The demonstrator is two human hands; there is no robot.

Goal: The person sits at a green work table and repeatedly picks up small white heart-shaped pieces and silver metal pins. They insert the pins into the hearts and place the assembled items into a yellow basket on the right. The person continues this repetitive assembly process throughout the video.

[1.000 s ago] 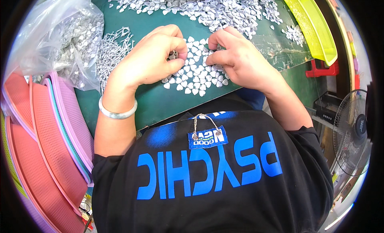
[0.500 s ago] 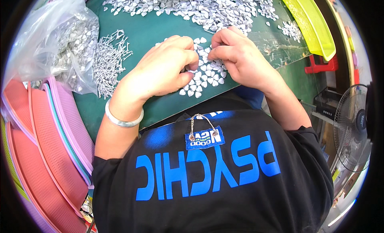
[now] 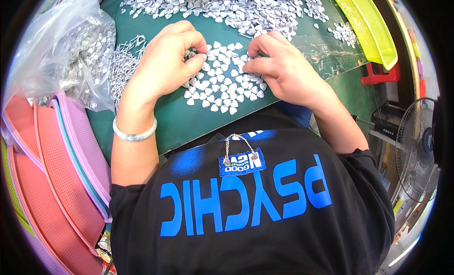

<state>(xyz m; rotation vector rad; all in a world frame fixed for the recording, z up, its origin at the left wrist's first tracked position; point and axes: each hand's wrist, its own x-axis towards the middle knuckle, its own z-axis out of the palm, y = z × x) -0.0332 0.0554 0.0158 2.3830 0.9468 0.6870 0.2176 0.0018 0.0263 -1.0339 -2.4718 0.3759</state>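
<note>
Small silver heart-shaped pieces [image 3: 220, 79] lie spread in a loose patch on the green tabletop [image 3: 165, 121], between my two hands. My left hand [image 3: 172, 55], a pale bangle on its wrist, rests at the patch's left edge with thumb and fingers curled in; whatever they hold, if anything, is hidden. On the other side, my right hand [image 3: 279, 64] has its thumb and forefinger bent close together over the hearts at the right edge. Its fingertips hide whatever is between them. Beside my left wrist lies a heap of thin silver pin-like pieces [image 3: 122, 69], partly covered by that hand.
A big pile of hearts [image 3: 246, 15] covers the table's far side. At left stand a clear plastic bag [image 3: 87, 53] of hearts and stacked pink baskets [image 3: 52, 180]. A yellow-green basket [image 3: 371, 29], a red plastic stool [image 3: 380, 74] and a fan [image 3: 416, 147] are at right.
My left hand has moved left and away from me, uncovering more of the heart patch and covering part of the pin heap. My right hand has barely moved.
</note>
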